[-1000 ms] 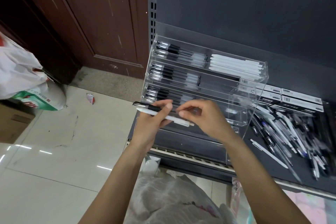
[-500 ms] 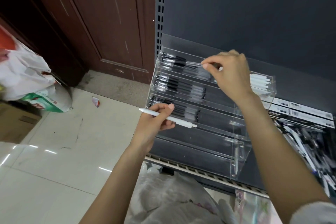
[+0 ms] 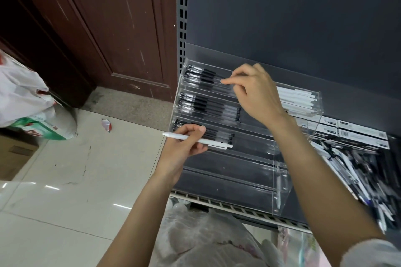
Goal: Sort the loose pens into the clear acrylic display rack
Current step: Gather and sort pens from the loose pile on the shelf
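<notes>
The clear acrylic display rack (image 3: 282, 182) stands in stepped tiers on a dark shelf. Its upper three tiers hold black pens (image 3: 208, 106) on the left, and white pens (image 3: 297, 99) fill the top right compartment. The two lowest tiers look bare. My left hand (image 3: 182, 147) grips a white pen (image 3: 217, 142) level in front of the third tier. My right hand (image 3: 253, 95) reaches over the top tier, thumb and forefinger pinched on the clear end of a black pen (image 3: 213, 77) lying among the others there. A heap of loose pens (image 3: 358, 171) lies right of the rack.
Flat pen boxes (image 3: 360, 136) sit behind the loose heap. The shelf's front rail (image 3: 238, 210) runs below the rack, with plastic bags (image 3: 206, 243) under it. A brown door (image 3: 108, 28), a white sack (image 3: 26, 93) and tiled floor lie to the left.
My right hand took the black pen from my left hand, carried it up to the top tier, then slid left along that tier. My left hand kept the white pen in place.
</notes>
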Available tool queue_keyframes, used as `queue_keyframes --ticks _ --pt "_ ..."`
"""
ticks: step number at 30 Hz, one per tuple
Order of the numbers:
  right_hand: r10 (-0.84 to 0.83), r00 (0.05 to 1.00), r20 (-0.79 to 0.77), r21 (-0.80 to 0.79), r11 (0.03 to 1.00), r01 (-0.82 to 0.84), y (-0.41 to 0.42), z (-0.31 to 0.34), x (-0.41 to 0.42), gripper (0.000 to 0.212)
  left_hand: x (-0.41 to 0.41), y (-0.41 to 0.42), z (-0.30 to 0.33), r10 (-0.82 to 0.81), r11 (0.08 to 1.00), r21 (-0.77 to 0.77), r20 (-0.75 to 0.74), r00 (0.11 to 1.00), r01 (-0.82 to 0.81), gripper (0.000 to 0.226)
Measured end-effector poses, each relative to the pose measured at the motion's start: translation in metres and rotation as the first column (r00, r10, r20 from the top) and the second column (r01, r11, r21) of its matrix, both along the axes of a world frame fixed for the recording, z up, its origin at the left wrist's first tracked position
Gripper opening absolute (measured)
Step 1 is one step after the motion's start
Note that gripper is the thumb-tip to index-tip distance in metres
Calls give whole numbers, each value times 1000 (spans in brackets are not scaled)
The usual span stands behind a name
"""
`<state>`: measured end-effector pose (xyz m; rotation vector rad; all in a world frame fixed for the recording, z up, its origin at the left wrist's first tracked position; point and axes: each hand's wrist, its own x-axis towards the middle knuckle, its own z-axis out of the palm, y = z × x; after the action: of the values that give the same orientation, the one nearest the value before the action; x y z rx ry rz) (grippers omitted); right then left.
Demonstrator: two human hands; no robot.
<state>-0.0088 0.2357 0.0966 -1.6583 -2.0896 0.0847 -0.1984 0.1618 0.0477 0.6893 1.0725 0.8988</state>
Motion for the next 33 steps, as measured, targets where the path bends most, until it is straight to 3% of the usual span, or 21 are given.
queue_keyframes --ticks 3,7,11,14,18,22,27,29,31,33 --pt "0 1000 11 -23 1000 0 -1 1 -2 36 1 -1 1 12 1000 4 5 1000 -12 8" --pt "-4 997 -83 17 1000 5 -18 16 -4 40 2 -3 3 18 1000 15 45 999 -18 10" --pt "27 977 -212 -88 995 -47 -73 20 1 27 10 -4 7 -18 1000 22 145 989 14 4" --pt "23 989 -147 -175 983 -49 -112 6 5 29 23 -6 14 -97 995 51 149 984 91 4" --pt "-49 979 -198 -121 992 25 -137 -1 19 16 49 -10 24 -197 979 75 87 976 191 8" --pt "-107 994 -21 -68 992 106 -147 2 42 18 75 -12 34 -251 966 84 57 966 245 10" --pt "-195 964 181 102 979 179 -144 4 66 11 95 -9 39 -201 959 186 -79 976 212 6" --pt "-239 955 176 120 968 220 -133 5 79 17 90 1 33 -40 920 360 -299 953 151 16" --pt "-248 943 220 122 966 226 -119 2 90 21 80 12 27 183 779 583 -565 805 232 23" --pt "-217 930 297 77 976 203 -107 -4 94 19 73 20 19 326 577 676 -705 630 458 23"
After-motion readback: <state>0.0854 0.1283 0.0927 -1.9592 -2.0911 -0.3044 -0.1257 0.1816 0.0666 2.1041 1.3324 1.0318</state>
